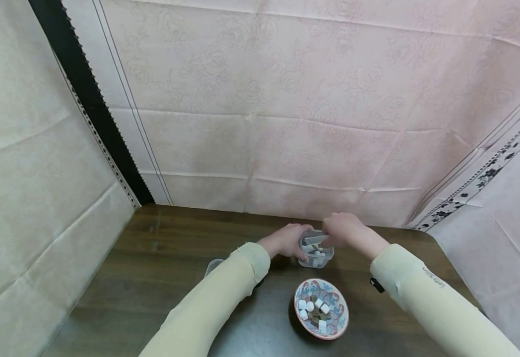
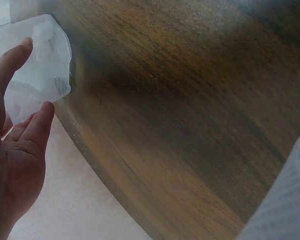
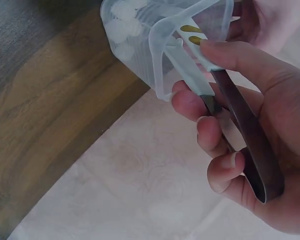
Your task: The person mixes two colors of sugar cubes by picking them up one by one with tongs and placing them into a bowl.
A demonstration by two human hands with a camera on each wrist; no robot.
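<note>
A clear plastic container [image 1: 315, 264] with small white pieces in it stands near the table's far edge. My left hand [image 1: 289, 241] grips its side, thumb and fingers on opposite walls. From the right, my right hand [image 1: 346, 230] holds tongs [image 3: 250, 132] with dark metal handles and white tips, one marked with yellow ovals. In the right wrist view the tips reach in past the container's rim, and white marshmallow-like pieces [image 3: 124, 29] lie deeper inside. Whether the tips pinch a piece I cannot tell.
Nearer me, a patterned bowl [image 1: 337, 301] holds several white pieces and some brownish ones. Another clear container [image 1: 213, 266] is partly hidden behind my left forearm. Pale cloth [image 1: 251, 148] hangs behind the brown wooden table [image 1: 153, 277] and at both sides.
</note>
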